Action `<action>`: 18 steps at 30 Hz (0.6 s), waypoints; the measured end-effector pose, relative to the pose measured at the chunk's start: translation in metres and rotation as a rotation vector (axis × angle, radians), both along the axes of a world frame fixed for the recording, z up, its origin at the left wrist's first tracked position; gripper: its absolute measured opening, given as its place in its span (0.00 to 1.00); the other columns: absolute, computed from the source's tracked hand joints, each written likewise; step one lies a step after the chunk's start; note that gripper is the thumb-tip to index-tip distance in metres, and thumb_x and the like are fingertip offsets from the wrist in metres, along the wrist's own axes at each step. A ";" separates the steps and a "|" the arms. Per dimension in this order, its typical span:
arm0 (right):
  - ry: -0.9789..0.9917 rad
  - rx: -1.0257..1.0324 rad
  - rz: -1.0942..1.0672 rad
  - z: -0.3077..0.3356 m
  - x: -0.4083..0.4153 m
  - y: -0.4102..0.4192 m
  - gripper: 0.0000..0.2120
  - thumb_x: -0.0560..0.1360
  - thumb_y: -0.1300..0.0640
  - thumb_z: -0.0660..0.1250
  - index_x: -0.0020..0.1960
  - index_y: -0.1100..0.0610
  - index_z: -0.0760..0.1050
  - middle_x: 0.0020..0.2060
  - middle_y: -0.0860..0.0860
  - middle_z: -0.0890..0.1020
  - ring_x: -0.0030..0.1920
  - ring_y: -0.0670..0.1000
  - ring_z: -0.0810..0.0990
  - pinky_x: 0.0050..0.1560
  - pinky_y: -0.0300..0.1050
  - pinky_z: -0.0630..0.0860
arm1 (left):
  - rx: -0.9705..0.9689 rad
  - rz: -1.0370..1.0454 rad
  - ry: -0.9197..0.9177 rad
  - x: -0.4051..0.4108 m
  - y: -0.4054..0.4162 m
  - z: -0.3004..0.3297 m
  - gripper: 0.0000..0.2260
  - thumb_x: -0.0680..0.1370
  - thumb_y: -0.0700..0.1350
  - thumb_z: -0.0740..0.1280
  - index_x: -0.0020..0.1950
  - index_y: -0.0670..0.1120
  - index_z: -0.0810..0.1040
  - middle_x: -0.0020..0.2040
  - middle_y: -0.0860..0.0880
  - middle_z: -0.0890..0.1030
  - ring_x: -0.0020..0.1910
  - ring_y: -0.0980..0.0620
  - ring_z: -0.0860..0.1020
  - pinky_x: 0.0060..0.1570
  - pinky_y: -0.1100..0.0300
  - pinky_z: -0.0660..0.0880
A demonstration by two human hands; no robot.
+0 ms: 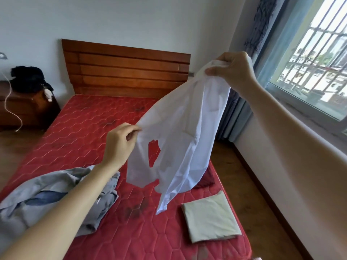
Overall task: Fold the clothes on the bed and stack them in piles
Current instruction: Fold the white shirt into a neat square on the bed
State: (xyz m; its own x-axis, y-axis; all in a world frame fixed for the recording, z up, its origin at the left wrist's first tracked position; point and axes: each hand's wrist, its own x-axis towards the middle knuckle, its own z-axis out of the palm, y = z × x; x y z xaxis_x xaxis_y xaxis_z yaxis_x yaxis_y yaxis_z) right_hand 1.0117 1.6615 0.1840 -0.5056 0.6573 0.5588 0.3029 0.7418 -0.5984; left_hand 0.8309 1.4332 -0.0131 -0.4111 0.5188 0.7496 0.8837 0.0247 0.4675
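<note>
A white shirt (185,132) hangs in the air above the red mattress (78,132). My right hand (231,70) pinches its upper end, raised high near the window. My left hand (120,145) grips another edge lower down, at centre. The shirt's loose end dangles close to the bed. A crumpled grey-blue garment (37,201) lies unfolded on the mattress at lower left, partly under my left forearm. A folded pale green cloth (210,217) rests flat near the bed's right edge. A dark red item (206,180) peeks out behind the shirt.
A wooden headboard (127,70) stands at the far end. A nightstand (24,107) with dark clothing and a white cable sits at the left. A window (309,59) with curtains and a radiator (231,117) line the right wall; wooden floor runs beside the bed.
</note>
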 end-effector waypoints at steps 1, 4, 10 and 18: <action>0.003 0.005 -0.015 0.000 -0.003 -0.001 0.11 0.62 0.49 0.79 0.39 0.50 0.81 0.32 0.44 0.79 0.32 0.44 0.77 0.39 0.43 0.79 | -0.015 -0.001 0.016 0.003 -0.003 -0.001 0.08 0.73 0.30 0.69 0.47 0.39 0.84 0.41 0.45 0.83 0.34 0.54 0.78 0.35 0.63 0.75; 0.013 0.013 -0.042 0.002 -0.013 -0.007 0.11 0.61 0.48 0.79 0.38 0.49 0.80 0.31 0.42 0.78 0.31 0.42 0.75 0.36 0.40 0.78 | -0.074 0.016 -0.018 0.023 -0.006 -0.011 0.09 0.73 0.29 0.68 0.45 0.40 0.84 0.38 0.49 0.77 0.29 0.63 0.67 0.31 0.71 0.62; 0.005 -0.015 -0.078 0.002 -0.030 -0.024 0.11 0.61 0.50 0.79 0.39 0.52 0.82 0.36 0.47 0.82 0.39 0.50 0.83 0.42 0.52 0.82 | -0.200 0.046 -0.248 0.102 0.020 -0.052 0.12 0.77 0.42 0.68 0.58 0.37 0.78 0.55 0.43 0.78 0.50 0.45 0.78 0.49 0.54 0.76; 0.000 0.002 -0.052 0.000 -0.021 -0.029 0.12 0.59 0.50 0.77 0.39 0.56 0.82 0.35 0.47 0.82 0.38 0.51 0.83 0.40 0.52 0.82 | -0.245 0.090 -0.432 0.126 0.054 -0.077 0.18 0.76 0.48 0.70 0.60 0.37 0.76 0.56 0.44 0.76 0.48 0.45 0.78 0.43 0.55 0.75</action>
State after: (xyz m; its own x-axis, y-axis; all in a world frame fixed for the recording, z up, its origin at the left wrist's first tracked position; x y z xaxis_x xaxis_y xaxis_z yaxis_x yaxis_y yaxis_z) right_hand 0.9911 1.6329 0.1837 -0.4708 0.6813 0.5606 0.3408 0.7265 -0.5967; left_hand 0.9567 1.4871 -0.0897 -0.7085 0.6060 0.3618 0.5998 0.2469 0.7611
